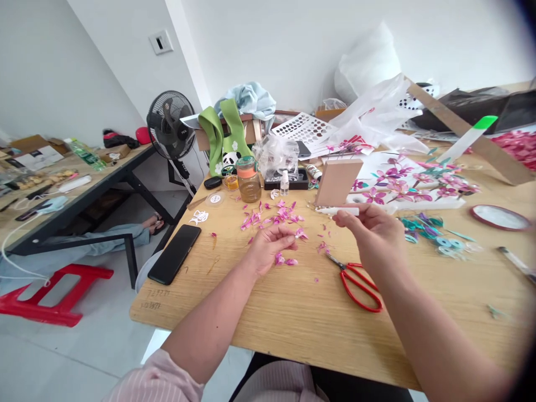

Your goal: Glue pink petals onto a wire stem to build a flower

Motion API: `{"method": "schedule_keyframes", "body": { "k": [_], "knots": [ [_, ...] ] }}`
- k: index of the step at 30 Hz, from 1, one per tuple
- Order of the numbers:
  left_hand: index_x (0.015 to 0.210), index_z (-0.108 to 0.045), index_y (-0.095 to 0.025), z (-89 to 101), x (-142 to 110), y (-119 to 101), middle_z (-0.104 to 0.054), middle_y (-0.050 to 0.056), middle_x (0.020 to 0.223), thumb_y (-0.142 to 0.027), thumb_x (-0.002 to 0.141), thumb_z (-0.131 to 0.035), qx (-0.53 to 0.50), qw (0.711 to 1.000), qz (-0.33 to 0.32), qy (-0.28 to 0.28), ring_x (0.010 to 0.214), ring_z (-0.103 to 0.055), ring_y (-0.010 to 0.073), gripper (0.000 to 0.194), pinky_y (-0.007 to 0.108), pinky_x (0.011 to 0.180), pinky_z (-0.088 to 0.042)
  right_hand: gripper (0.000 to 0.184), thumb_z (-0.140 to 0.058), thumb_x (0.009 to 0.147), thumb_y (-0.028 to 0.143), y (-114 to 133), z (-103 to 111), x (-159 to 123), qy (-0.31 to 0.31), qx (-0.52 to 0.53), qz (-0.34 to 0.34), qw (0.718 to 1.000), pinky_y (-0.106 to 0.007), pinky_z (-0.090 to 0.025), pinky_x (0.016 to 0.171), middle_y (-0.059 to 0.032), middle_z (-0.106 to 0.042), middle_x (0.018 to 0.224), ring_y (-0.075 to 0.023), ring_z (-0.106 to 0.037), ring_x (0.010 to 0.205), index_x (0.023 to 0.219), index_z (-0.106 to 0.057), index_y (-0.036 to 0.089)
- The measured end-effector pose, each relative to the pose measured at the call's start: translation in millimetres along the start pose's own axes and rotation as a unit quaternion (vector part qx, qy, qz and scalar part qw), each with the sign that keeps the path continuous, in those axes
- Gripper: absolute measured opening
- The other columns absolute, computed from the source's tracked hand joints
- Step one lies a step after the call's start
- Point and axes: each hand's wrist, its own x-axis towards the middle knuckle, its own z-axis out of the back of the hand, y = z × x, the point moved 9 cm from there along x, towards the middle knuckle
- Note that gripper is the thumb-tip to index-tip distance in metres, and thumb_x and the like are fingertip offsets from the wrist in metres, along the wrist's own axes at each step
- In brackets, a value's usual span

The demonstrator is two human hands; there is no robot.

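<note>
My left hand [273, 245] is above the wooden table, thumb and fingers pinched together. At the fingertips is a pink petal [302, 233] with a small whitish bit. My right hand [374, 229] holds a slim white pen-like tube [343, 211], its narrow tip pointing left. What is inside the tube does not show. Loose pink petals [285, 213] are scattered just beyond my left hand, and a few more petals [286, 260] lie beneath it. Below my right hand rest red-handled scissors [355, 282], their blades toward the upper left.
A black phone [175, 254] lies at the table's left. Behind the petals stand a jar [248, 181], a small spray bottle [284, 183] and a tan block [338, 183]. Finished pink flowers [402, 184] and teal rolls [448, 244] are on the right. A fan [171, 125] stands beyond.
</note>
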Motion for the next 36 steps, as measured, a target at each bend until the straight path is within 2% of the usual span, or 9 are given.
{"method": "schedule_keyframes", "body": {
  "k": [4,8,13,18,24,30,33,36],
  "knots": [
    [0.076,-0.066,-0.015,-0.2,0,-2,-0.065,-0.002,0.062,-0.03,0.06,-0.08,-0.001,1.0,-0.006,0.002,0.06,-0.06,0.0087,0.027,0.024,0.067,-0.047,0.028,-0.073,0.069,0.042,-17,22,-7,0.053,-0.074,-0.065,0.994,-0.03,-0.049,0.056,-0.0043,-0.07,0.074,-0.0227,-0.066,0.071,0.084,-0.063,0.021],
    [0.076,-0.065,-0.014,-1.5,-1,-6,-0.066,-0.001,0.064,-0.028,0.062,-0.079,-0.012,1.0,-0.018,0.007,0.062,-0.06,0.0086,0.024,0.025,0.069,-0.047,0.036,-0.071,0.067,0.051,-51,52,-24,0.095,-0.128,-0.097,0.982,-0.033,-0.05,0.061,-0.0056,-0.07,0.078,-0.0239,-0.066,0.074,0.085,-0.062,0.021],
    [0.074,-0.065,-0.015,-2.9,-2,-7,-0.065,-0.001,0.062,-0.028,0.059,-0.08,-0.015,1.0,-0.007,-0.004,0.061,-0.06,0.009,0.025,0.025,0.068,-0.047,0.043,-0.062,0.067,0.06,-83,97,-42,0.065,-0.289,-0.102,0.95,-0.037,-0.049,0.066,-0.0062,-0.069,0.081,-0.0269,-0.065,0.08,0.087,-0.063,0.022],
    [0.074,-0.065,-0.015,-2.9,-3,-8,-0.065,-0.001,0.061,-0.027,0.059,-0.08,-0.011,1.0,-0.005,-0.011,0.059,-0.059,0.0093,0.025,0.025,0.067,-0.047,0.044,-0.052,0.071,0.061,-86,114,-50,0.048,-0.369,-0.106,0.922,-0.037,-0.046,0.063,-0.0063,-0.068,0.08,-0.0267,-0.063,0.075,0.091,-0.062,0.023],
    [0.074,-0.065,-0.015,-1.4,-3,-9,-0.066,-0.001,0.062,-0.027,0.06,-0.079,-0.002,1.0,-0.01,-0.011,0.06,-0.059,0.0096,0.023,0.025,0.067,-0.047,0.041,-0.046,0.079,0.057,-72,105,-50,0.067,-0.444,0.003,0.894,-0.04,-0.046,0.069,-0.0085,-0.063,0.077,-0.0296,-0.058,0.082,0.086,-0.064,0.022],
    [0.073,-0.065,-0.015,-2.0,-3,-7,-0.065,-0.002,0.062,-0.028,0.059,-0.08,-0.01,1.0,-0.008,-0.009,0.06,-0.059,0.0087,0.024,0.024,0.067,-0.048,0.038,-0.039,0.089,0.051,-38,89,-49,0.048,-0.455,0.156,0.875,-0.045,-0.044,0.08,-0.0112,-0.065,0.093,-0.0304,-0.056,0.091,0.093,-0.062,0.021],
    [0.073,-0.066,-0.015,-1.1,-2,-6,-0.065,-0.002,0.061,-0.028,0.059,-0.081,-0.011,1.0,-0.003,-0.011,0.059,-0.059,0.0084,0.024,0.024,0.067,-0.048,0.032,-0.04,0.092,0.045,-29,58,-53,0.136,-0.427,0.186,0.874,-0.04,-0.045,0.077,-0.0083,-0.065,0.09,-0.0263,-0.056,0.088,0.091,-0.062,0.022],
    [0.073,-0.066,-0.015,0.4,-2,-6,-0.065,-0.002,0.061,-0.029,0.058,-0.081,-0.013,1.0,-0.003,-0.013,0.059,-0.06,0.0085,0.025,0.024,0.067,-0.049,0.03,-0.041,0.093,0.041,-32,27,-64,0.226,-0.429,0.193,0.853,-0.037,-0.046,0.076,-0.0078,-0.064,0.089,-0.0246,-0.056,0.086,0.091,-0.064,0.022]
  ]
}}
